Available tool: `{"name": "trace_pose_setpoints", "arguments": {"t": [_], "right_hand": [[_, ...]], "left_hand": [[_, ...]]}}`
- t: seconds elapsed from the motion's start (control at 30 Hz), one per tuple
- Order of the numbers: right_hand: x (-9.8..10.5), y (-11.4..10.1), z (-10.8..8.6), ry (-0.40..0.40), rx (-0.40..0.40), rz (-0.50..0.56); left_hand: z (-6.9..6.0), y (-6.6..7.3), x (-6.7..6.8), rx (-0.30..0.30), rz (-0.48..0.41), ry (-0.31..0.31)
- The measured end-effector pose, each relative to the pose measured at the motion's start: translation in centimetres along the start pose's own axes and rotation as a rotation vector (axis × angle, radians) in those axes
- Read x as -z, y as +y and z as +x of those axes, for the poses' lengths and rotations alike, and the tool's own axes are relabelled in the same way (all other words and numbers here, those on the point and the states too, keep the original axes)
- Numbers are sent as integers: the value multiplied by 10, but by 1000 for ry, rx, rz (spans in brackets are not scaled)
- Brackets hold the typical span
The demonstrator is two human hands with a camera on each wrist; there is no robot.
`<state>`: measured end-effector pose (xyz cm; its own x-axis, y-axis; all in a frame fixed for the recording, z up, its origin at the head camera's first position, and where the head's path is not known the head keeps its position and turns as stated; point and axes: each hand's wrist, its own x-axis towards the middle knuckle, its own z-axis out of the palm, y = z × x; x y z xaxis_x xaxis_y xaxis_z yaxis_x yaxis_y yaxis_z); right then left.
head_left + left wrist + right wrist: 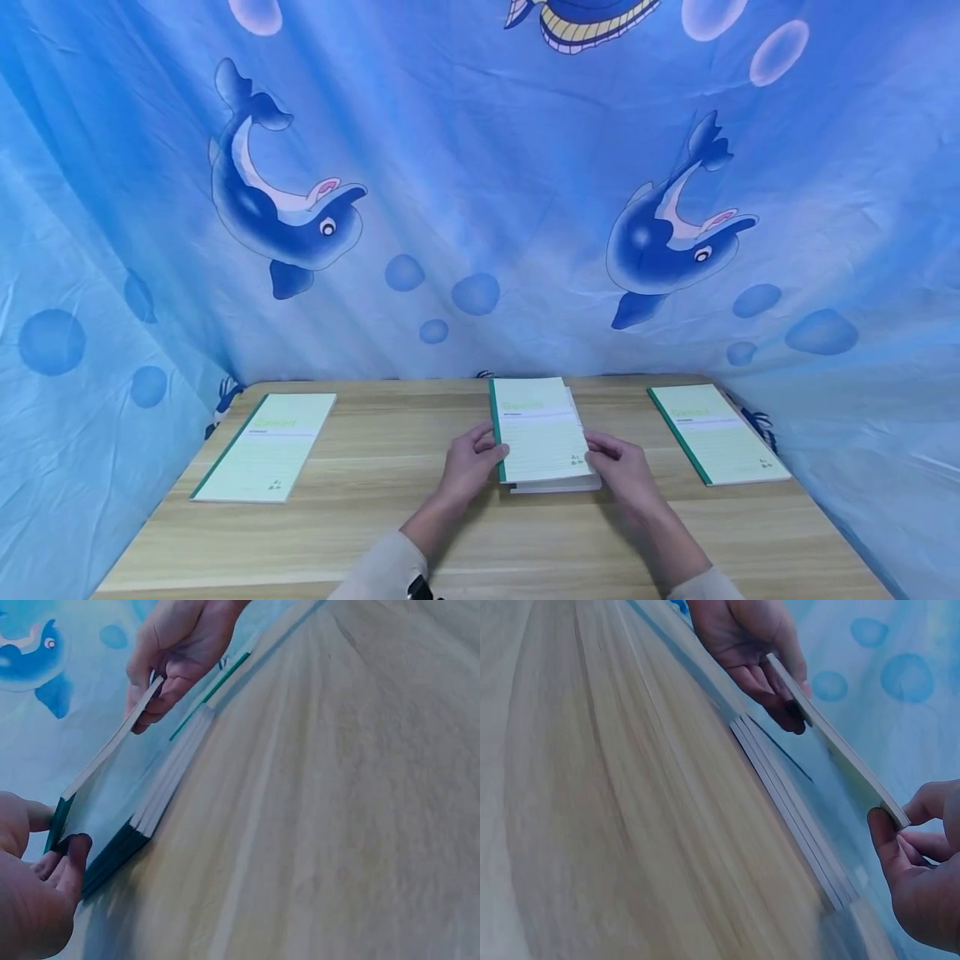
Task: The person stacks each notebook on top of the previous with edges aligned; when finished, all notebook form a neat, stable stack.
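Here: one notebook (536, 442), held just above the stack (169, 784) on the table (360, 508), long axis running away from me; my left grip (468, 467) pinches its green spine (495, 410), my right grip (622, 469) its opposite long edge, neither nearer.

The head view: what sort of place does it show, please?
Perhaps a makeshift indoor workspace: a wooden table with green-edged notebooks, and behind it a blue cloth printed with dolphins.
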<state>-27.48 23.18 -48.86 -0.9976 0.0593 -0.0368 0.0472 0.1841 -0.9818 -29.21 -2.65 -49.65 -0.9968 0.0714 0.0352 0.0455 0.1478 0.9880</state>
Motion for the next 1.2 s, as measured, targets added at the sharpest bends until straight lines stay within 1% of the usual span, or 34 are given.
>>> {"name": "trace_pose_setpoints", "arguments": {"t": [0.17, 0.3, 0.4, 0.47, 0.53, 0.63, 0.77, 0.9, 1.0, 1.2], "right_hand": [[9, 3, -1, -8, -5, -15], [9, 5, -2, -3, -8, -31], [9, 7, -2, 6, -15, -47], [10, 8, -1, 11, -27, -60], [10, 9, -1, 17, -36, -74], [10, 11, 0, 27, -45, -98], [10, 12, 1, 38, -48, -132], [11, 13, 3, 45, -42, -158], [11, 15, 4, 45, -35, -169], [10, 20, 6, 57, -33, -185]], "left_hand": [[4, -5, -12, -16, 77, 27], [6, -7, -15, -32, 139, 57], [7, -8, -16, -60, 203, 68], [7, -10, -18, -93, 258, 71], [6, -11, -21, -112, 312, 77], [6, -13, -24, -131, 357, 79], [7, -14, -25, -114, 379, 66], [10, -13, -24, -111, 411, 59], [11, -12, -23, -116, 426, 66], [12, -13, -24, -104, 434, 76]]}}
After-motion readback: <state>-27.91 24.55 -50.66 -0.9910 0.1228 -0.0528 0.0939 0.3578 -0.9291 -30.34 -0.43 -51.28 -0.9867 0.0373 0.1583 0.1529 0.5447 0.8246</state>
